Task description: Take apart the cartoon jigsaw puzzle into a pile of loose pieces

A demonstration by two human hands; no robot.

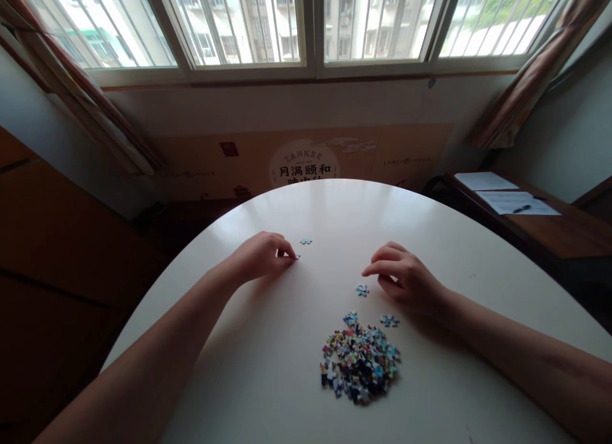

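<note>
A heap of several colourful jigsaw pieces lies on the round white table in front of me. My left hand rests on the table with its fingers pinched on a small blue piece. Another blue piece lies just beyond it. My right hand rests to the right with its fingers loosely curled and apart, holding nothing. A loose piece lies just left of its thumb, and one more sits near the wrist, beside the heap.
A dark wooden side desk at the right carries white papers and a pen. A printed board leans against the wall under the window. Brown curtains hang at both sides. The floor drops away left of the table.
</note>
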